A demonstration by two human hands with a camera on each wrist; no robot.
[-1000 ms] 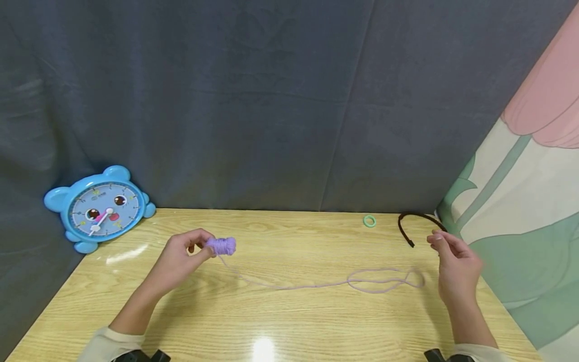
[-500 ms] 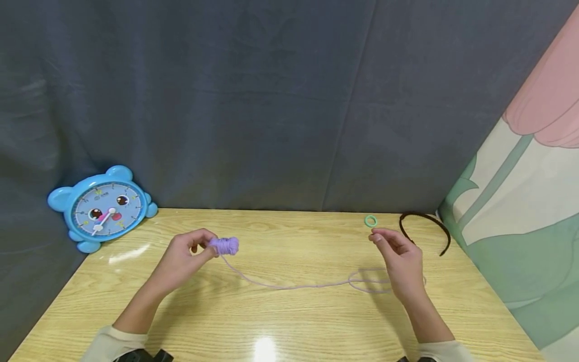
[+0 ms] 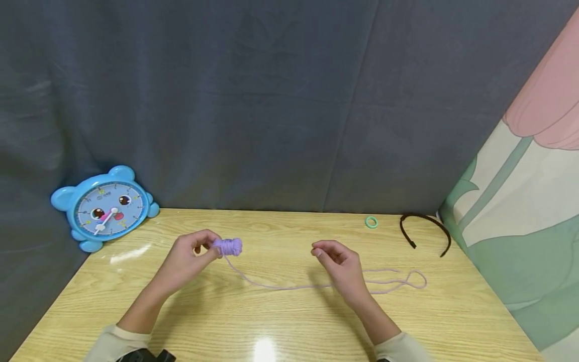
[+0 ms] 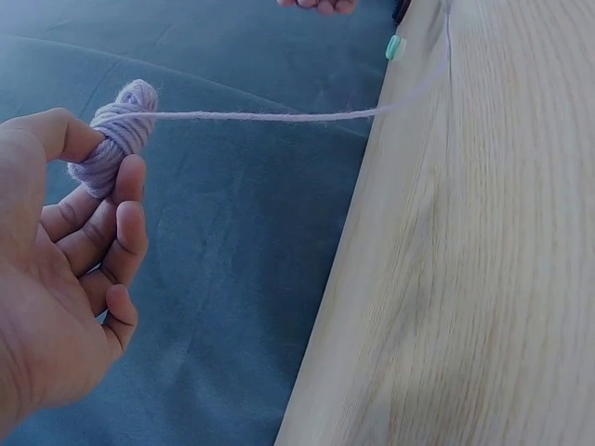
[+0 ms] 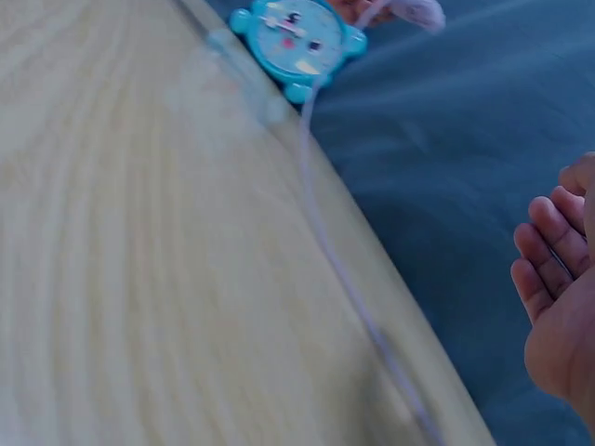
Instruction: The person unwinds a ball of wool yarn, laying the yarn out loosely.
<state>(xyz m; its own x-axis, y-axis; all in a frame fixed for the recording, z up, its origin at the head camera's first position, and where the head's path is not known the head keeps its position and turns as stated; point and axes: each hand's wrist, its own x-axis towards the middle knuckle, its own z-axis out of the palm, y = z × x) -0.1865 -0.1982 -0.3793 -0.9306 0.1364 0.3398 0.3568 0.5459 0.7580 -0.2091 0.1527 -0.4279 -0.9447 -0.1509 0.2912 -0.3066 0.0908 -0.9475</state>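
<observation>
Head view: bright, mostly sharp. The tabletop (image 3: pixel 289 231) shows white glare at bottom centre and a fainter streak near the clock (image 3: pixel 110 208). Soft shadows fall below the left hand (image 3: pixel 190 256) and right hand (image 3: pixel 342 269). Wrist views: bluish; right one blurred.

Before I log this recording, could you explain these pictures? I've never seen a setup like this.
There's no machine: a person works bare-handed. The wide pictures are taken from the person's head, the smaller two from the left and right wrists. The left hand pinches a purple yarn bundle; its loose strand runs across the wooden table. The right hand is raised, nothing visible in it. A green ring and dark headband lie toward the back right; a blue clock is far left.
</observation>
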